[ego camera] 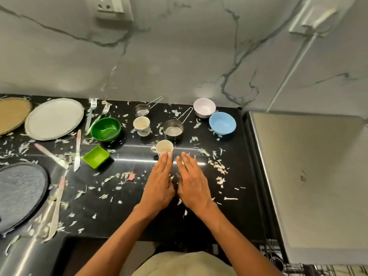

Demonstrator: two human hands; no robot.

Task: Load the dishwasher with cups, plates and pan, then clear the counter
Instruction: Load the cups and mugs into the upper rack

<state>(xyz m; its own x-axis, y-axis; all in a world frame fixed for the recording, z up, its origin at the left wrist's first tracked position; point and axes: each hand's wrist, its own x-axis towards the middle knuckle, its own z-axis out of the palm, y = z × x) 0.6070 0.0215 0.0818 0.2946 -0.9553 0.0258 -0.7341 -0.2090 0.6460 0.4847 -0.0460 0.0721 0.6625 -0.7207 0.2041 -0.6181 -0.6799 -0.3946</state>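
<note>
Reaching flat-fingered, left hand (pixel 159 188) and right hand (pixel 194 185) hold nothing; curl round the near cup (pixel 164 147) upright, avoiding scraps

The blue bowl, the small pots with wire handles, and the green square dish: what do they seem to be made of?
Blue bowl: probably plastic or melamine, judging by its even matte colour without sharp glints. Small pots with wire handles: metal, likely steel, given the grey mirror-like walls and thin bent wire. Green square dish: probably plastic, with bright uniform colour and a soft sheen.
</note>
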